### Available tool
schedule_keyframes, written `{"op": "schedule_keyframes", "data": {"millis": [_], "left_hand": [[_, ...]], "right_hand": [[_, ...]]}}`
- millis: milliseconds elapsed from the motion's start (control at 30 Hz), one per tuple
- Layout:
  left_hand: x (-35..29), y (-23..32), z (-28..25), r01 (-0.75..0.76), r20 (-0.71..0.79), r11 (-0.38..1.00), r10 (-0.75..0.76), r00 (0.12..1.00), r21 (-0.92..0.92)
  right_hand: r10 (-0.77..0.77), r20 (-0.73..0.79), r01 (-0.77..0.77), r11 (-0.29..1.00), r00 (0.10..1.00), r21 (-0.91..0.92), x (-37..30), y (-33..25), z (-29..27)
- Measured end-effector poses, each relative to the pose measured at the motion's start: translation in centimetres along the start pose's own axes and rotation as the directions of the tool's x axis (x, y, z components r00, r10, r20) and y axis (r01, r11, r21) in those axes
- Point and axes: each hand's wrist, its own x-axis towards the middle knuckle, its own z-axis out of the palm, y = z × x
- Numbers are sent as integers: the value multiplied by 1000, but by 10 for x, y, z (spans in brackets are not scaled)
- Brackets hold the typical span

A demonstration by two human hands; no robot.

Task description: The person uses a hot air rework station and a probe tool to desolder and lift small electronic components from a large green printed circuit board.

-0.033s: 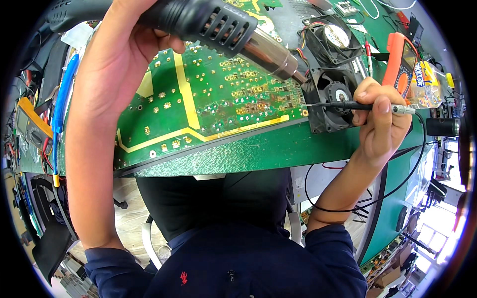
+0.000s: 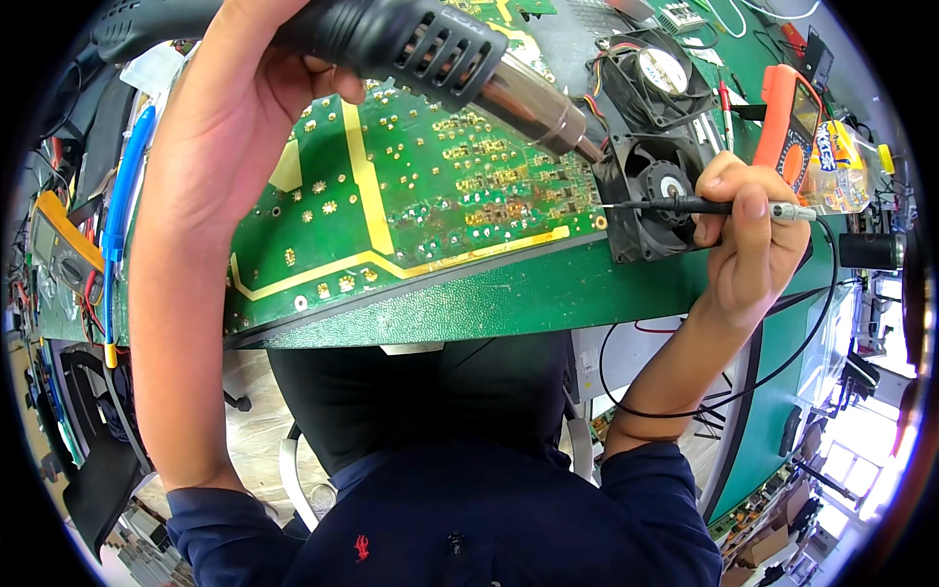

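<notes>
My left hand is closed around the black handle of a hot air gun. Its metal nozzle slants down to the right, and the nozzle's end is close to the right edge of a large green circuit board. In my right hand, thumb and fingers pinch a slim black test probe with a black cable. The probe's thin tip points left, at the small soldered parts along the board's right edge; whether it touches them I cannot tell. Under the probe stands a black cooling fan.
A second fan lies behind the first. An orange multimeter and a yellow snack bag are at the right. On the left are a blue pen-like tool and a yellow-edged meter. The green table's front edge curves before me.
</notes>
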Motion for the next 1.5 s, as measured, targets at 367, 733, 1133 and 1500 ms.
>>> {"op": "schedule_keyframes", "data": {"millis": [367,733,1133,1500], "left_hand": [[-1,2,-3,29,-34,999,-29,999,13],[6,1,-16,48,30,964,-41,999,-263],[2,-4,-20,77,-33,817,-116,993,-572],[-3,1,-16,92,-40,982,-100,994,-168]], "right_hand": [[-56,-58,60,996,997,64,1,3,-5],[-152,-316,166,986,937,18,6,7,-6],[-251,-163,242,968,954,-71,4,6,-2],[-99,-131,85,990,986,-111,-2,-1,10]]}}
